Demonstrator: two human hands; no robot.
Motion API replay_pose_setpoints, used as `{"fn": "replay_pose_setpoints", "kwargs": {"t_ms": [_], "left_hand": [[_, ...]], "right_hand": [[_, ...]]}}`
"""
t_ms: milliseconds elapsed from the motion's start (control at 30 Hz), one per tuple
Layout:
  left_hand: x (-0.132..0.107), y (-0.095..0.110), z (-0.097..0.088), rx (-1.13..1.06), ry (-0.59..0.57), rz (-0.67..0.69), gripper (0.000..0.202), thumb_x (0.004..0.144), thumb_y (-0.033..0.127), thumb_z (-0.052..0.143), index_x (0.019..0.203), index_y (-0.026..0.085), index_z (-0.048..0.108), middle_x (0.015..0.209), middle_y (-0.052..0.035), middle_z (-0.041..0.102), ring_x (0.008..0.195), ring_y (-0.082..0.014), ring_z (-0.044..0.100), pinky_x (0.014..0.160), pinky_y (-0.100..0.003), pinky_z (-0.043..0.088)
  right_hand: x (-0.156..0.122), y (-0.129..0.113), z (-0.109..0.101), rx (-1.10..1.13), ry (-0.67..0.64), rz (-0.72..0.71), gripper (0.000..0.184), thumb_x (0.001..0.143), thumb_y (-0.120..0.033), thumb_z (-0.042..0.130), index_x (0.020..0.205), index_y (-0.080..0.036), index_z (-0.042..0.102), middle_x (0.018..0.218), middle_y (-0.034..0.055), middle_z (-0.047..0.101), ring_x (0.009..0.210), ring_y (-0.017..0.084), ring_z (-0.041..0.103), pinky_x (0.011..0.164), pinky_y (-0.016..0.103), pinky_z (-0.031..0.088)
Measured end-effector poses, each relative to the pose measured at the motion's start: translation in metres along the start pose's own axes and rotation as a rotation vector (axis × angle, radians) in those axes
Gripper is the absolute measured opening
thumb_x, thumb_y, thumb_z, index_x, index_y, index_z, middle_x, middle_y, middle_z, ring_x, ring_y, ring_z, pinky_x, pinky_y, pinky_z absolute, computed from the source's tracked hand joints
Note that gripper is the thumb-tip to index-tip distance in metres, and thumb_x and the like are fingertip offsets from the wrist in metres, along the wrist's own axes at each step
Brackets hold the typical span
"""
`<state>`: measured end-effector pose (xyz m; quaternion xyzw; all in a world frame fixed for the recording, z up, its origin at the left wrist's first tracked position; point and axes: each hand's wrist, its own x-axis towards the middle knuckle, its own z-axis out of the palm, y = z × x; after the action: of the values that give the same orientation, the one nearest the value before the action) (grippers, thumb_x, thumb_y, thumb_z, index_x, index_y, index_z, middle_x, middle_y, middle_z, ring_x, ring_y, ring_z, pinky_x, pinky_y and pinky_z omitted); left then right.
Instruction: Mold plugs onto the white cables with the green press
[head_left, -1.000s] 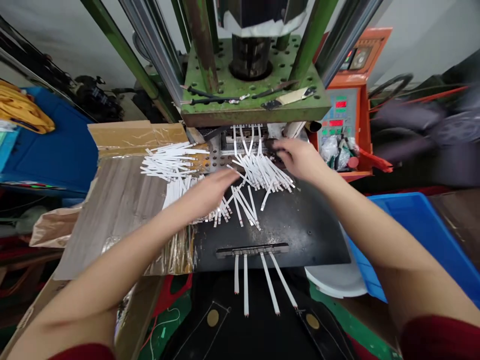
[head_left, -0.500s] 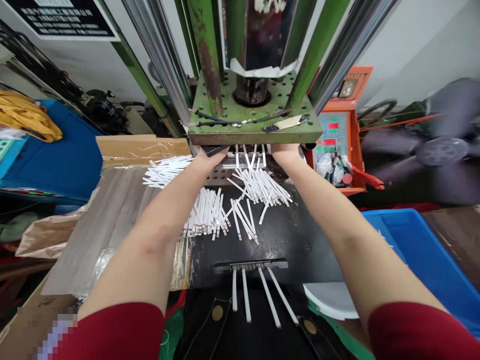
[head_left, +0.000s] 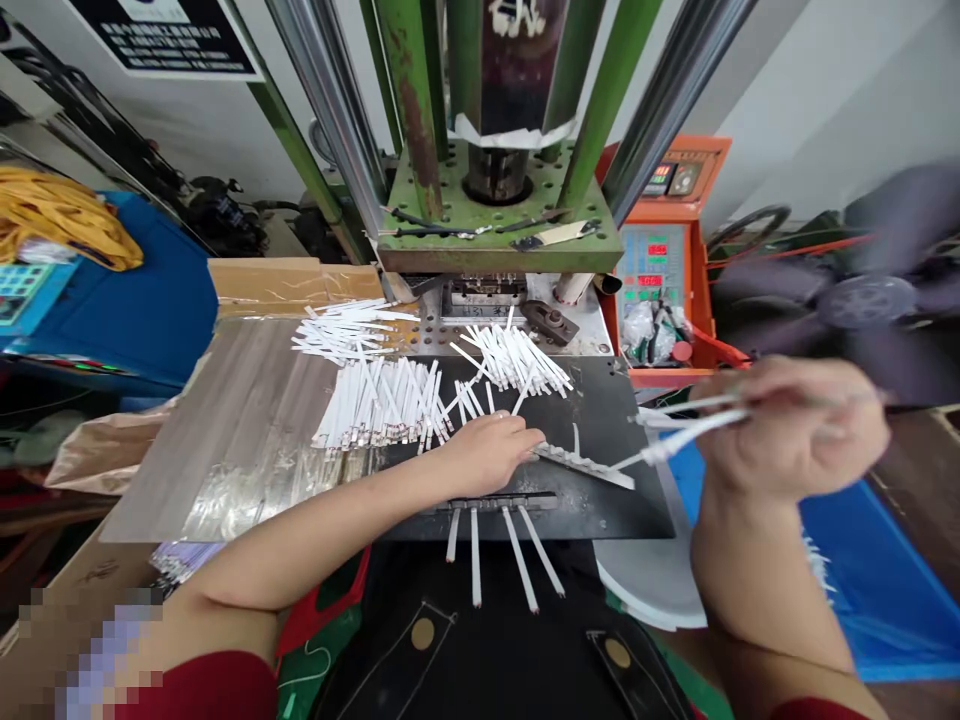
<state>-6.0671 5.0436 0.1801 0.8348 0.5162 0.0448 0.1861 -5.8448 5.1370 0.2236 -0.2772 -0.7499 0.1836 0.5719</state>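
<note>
nothing readable: wall sign and control panel digits are too blurred.

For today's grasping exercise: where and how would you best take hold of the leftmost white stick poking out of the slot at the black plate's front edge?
Pinch the leftmost white stick at its free lower end, coming from the front. Its upper end sits under the slot bar, and the rest overhangs the black plate, so that end is probably the clearest.
</note>
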Motion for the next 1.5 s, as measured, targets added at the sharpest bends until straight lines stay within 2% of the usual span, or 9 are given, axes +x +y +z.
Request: {"fn": "replay_pose_setpoints", "kwargs": {"t_ms": [67,267,500,600,767,900,1100,1367,1500], "left_hand": [[0.0,0.005,0.004,0.014,-0.009,-0.016,0.027,0.099,0.02,0.046,0.121,0.02,0.061,0.097,-0.006,0.066,0.093,-0.022,0.062,0.087,-0.034,0.05],[-0.001,0.015,0.012,0.046,0.015,-0.05,0.031,0.099,0.021,0.048,0.128,0.017,0.059,0.102,-0.0092,0.068,0.099,-0.0246,0.063,0.093,-0.039,0.051],[-0.026,0.005,0.01,-0.037,0.086,-0.085,0.031,0.099,0.024,0.048,0.127,0.017,0.06,0.105,-0.0094,0.071,0.097,-0.0244,0.066,0.088,-0.038,0.053],[-0.021,0.004,0.007,-0.039,0.091,-0.078,0.029,0.098,0.023,0.05,0.124,0.02,0.061,0.101,-0.008,0.072,0.096,-0.0236,0.066,0.086,-0.036,0.053],[-0.009,0.011,0.01,-0.011,0.043,-0.074,0.026,0.097,0.022,0.051,0.121,0.02,0.062,0.099,-0.0077,0.072,0.095,-0.024,0.066,0.084,-0.036,0.053],[-0.012,0.013,0.018,-0.024,0.08,-0.104,0.027,0.096,0.02,0.054,0.122,0.018,0.06,0.108,-0.009,0.072,0.1,-0.0253,0.066,0.087,-0.038,0.054],[-0.014,0.015,0.023,0.005,0.152,-0.142,0.015,0.097,0.024,0.054,0.108,0.016,0.06,0.098,-0.0097,0.071,0.094,-0.0259,0.066,0.083,-0.038,0.054],[-0.039,-0.001,-0.005,0.018,0.081,-0.05,0.023,0.093,0.009,0.048,0.104,0.02,0.066,0.11,-0.0083,0.069,0.102,-0.0229,0.065,0.088,-0.036,0.052],[-0.099,-0.011,-0.021,-0.002,-0.091,-0.207,0.021,0.083,0.014,0.064,0.101,0.024,0.068,0.1,-0.0027,0.07,0.093,-0.0234,0.068,0.08,-0.034,0.053]], "right_hand": [[0.022,0.002,0.011,-0.023,0.077,0.067,0.042,0.1,-0.051,0.045,0.072,-0.025,0.063,0.062,0.0002,0.059,0.048,0.015,0.052,0.049,0.031,0.042],[0.074,0.057,0.09,-0.086,-0.863,0.237,0.039,0.084,-0.049,0.069,0.1,-0.014,0.071,0.07,0.0025,0.067,0.065,0.016,0.059,0.065,0.028,0.048],[0.004,0.073,-0.018,0.132,-0.993,0.353,0.038,0.09,-0.045,0.06,0.119,-0.023,0.071,0.102,0.0064,0.075,0.066,0.016,0.062,0.064,0.032,0.054],[-0.043,0.049,-0.046,0.291,-0.893,0.339,0.024,0.089,-0.042,0.068,0.104,-0.026,0.076,0.103,0.008,0.076,0.075,0.019,0.067,0.068,0.036,0.057],[-0.044,0.043,-0.021,0.373,-0.087,0.475,0.036,0.09,-0.058,0.06,0.076,-0.026,0.07,0.061,0.0022,0.062,0.045,0.015,0.048,0.046,0.033,0.045],[-0.002,0.05,0.022,0.158,-0.46,0.547,0.042,0.089,-0.059,0.06,0.1,-0.02,0.073,0.074,0.0049,0.07,0.05,0.014,0.053,0.05,0.031,0.047],[-0.033,0.011,0.041,-0.095,-0.902,0.04,0.032,0.091,-0.046,0.065,0.104,-0.017,0.072,0.091,0.0092,0.073,0.089,0.026,0.066,0.079,0.04,0.054],[-0.075,0.049,-0.056,-0.514,-0.454,0.18,0.029,0.097,-0.045,0.053,0.108,-0.025,0.071,0.098,0.0114,0.076,0.095,0.035,0.07,0.083,0.054,0.053],[-0.105,0.023,-0.04,-0.486,-0.58,-0.003,0.033,0.093,-0.043,0.059,0.119,-0.023,0.066,0.128,0.0165,0.067,0.127,0.041,0.056,0.1,0.068,0.043]]}}
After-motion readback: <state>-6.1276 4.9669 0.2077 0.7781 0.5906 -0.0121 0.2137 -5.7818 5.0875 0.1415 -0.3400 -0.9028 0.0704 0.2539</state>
